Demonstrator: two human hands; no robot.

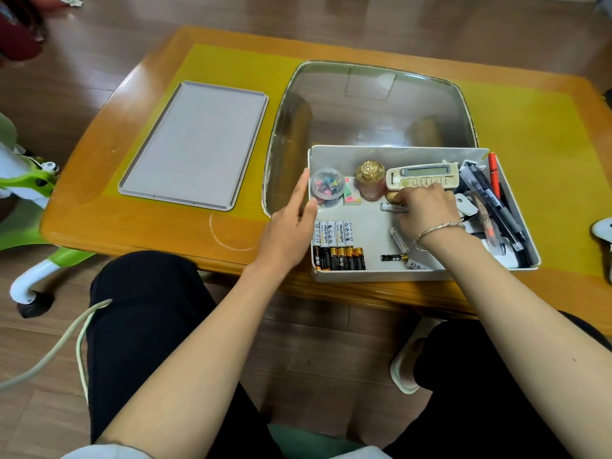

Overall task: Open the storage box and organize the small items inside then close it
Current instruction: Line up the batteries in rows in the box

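Wooden flooring surrounds a low wooden table (139, 200) topped with a yellow mat (516, 134) and a glass inset. From the head view, a white storage box (374, 274) stands open at the table's near edge, and its grey lid (195, 147) lies flat on the mat, well apart to the left of the left hand (291, 223).

That hand rests against the box's left wall, fingers straight, thumb hooked just over the rim beside a clear tub of coloured clips (326, 187). Just below the thumb, a neat row of batteries (336, 246) fills the near left corner.

The right hand (427, 210), wearing a silver bracelet (437, 230), is inside the box with fingers curled down over a loose battery (392, 207); whether they actually pinch it I cannot tell. Beyond the knuckles lie a beige remote (424, 173) and a gold-capped bottle (371, 180). Pens (496, 203) are piled to the right of the fingers.
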